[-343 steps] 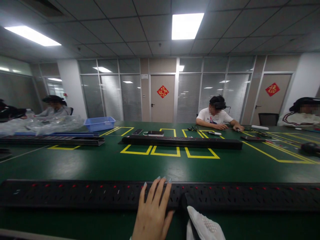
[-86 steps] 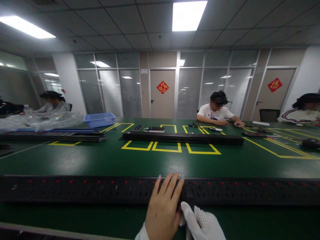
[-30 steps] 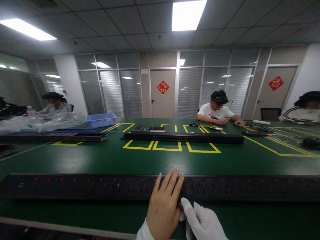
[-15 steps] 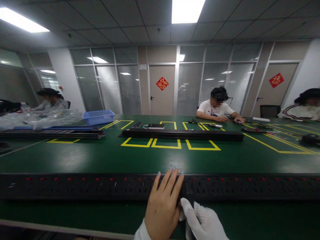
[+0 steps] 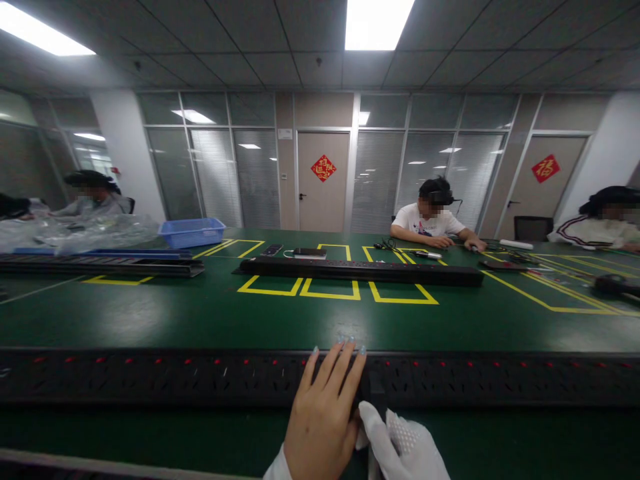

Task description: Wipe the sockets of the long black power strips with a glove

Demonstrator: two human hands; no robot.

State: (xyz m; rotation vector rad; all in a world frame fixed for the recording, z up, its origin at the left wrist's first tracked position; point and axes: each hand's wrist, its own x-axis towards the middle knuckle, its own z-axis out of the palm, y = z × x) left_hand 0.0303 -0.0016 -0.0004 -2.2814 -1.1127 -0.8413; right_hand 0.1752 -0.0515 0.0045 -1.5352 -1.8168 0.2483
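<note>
A long black power strip [image 5: 150,377] with red switches lies across the near edge of the green table [image 5: 250,320]. My bare left hand [image 5: 320,413] rests flat on the strip's middle, fingers stretched out and together. Right beside it, my white-gloved right hand [image 5: 405,447] is curled round a dark piece [image 5: 376,390] that stands against the strip. I cannot make out what that piece is. The two hands touch at the thumb side.
A second black strip [image 5: 360,270] lies mid-table over yellow floor-tape boxes, with a phone [image 5: 310,253] behind it. More strips [image 5: 100,265], plastic bags [image 5: 75,233] and a blue basket [image 5: 191,232] sit far left. A person in a white shirt [image 5: 425,223] works opposite; others sit at both ends.
Since the oldest frame my left hand has slid a little right along the strip and the gloved hand has come up against it. Over the last second only the view has shifted slightly.
</note>
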